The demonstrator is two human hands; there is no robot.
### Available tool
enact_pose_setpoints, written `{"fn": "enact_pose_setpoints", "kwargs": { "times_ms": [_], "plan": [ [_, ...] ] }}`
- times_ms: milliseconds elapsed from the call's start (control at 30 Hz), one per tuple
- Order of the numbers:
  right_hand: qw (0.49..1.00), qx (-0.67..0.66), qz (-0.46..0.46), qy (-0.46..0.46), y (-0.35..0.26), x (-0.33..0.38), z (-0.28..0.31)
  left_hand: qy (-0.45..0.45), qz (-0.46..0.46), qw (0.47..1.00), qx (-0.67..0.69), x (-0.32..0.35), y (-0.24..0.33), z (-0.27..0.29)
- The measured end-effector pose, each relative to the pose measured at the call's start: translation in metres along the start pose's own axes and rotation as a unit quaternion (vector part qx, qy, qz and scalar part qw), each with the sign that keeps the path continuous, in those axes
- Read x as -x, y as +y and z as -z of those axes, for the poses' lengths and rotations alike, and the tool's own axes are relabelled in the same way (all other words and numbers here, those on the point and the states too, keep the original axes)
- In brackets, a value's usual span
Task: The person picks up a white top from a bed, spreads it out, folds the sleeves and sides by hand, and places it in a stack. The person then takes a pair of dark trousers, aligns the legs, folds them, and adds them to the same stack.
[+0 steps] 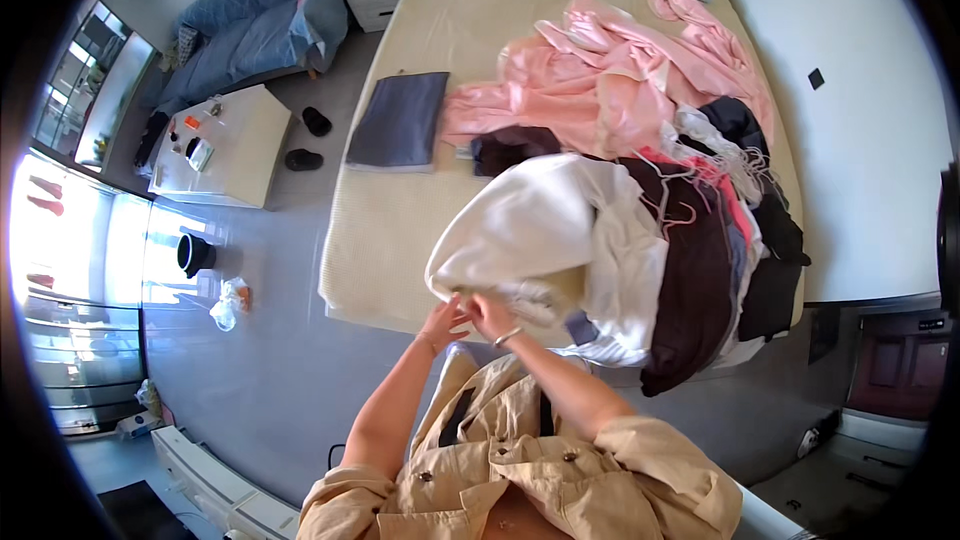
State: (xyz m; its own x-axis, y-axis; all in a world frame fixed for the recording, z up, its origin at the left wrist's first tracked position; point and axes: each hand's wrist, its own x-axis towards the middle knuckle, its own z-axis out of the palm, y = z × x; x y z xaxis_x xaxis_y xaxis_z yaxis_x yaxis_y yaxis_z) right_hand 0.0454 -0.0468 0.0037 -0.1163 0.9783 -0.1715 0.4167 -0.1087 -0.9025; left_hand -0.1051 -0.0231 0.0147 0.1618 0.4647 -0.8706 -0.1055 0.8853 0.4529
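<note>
A white garment [525,210], bulky and partly blurred, spreads from the near edge of the bed to the clothes pile; its exact kind I cannot make out. At its near left corner my left hand [443,325] pinches the hem. Close beside it, my right hand [490,318], with a bracelet on the wrist, is closed on the same hem. Right of the garment lies another white piece of clothing [625,270], and beyond that a dark brown garment [695,290].
On the bed [370,250] are a folded grey-blue cloth [398,118], a crumpled pink satin sheet [590,70] and clothes with several hangers [680,210]. Left on the floor stand a white low table [240,140], a black bin [195,255] and a plastic bag [228,308].
</note>
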Motion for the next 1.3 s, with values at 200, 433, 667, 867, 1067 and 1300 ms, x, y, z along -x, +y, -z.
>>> {"fn": "enact_pose_setpoints", "kwargs": {
  "times_ms": [200, 433, 667, 867, 1067, 1300],
  "plan": [
    [0.992, -0.081, 0.005, -0.102, -0.011, 0.011, -0.105, 0.148, 0.026, 0.988, -0.021, -0.093, -0.066, 0.142],
    [0.968, 0.114, -0.180, 0.131, 0.108, 0.037, -0.046, 0.018, -0.005, 0.983, 0.181, -0.057, -0.047, 0.120],
    [0.908, -0.063, -0.383, 0.160, 0.168, -0.026, -0.003, 0.065, -0.075, 0.982, 0.162, -0.043, 0.008, 0.127],
    [0.896, -0.064, -0.436, -0.056, 0.109, -0.044, -0.036, 0.288, -0.238, 0.816, -0.440, -0.028, 0.005, 0.108],
    [0.987, 0.028, -0.070, -0.140, 0.030, -0.052, -0.007, 0.069, -0.331, 0.632, -0.697, 0.010, 0.038, 0.000],
    [0.991, -0.019, 0.004, 0.132, -0.028, -0.036, 0.058, 0.111, -0.323, 0.824, -0.453, 0.011, 0.082, -0.005]
  ]
}}
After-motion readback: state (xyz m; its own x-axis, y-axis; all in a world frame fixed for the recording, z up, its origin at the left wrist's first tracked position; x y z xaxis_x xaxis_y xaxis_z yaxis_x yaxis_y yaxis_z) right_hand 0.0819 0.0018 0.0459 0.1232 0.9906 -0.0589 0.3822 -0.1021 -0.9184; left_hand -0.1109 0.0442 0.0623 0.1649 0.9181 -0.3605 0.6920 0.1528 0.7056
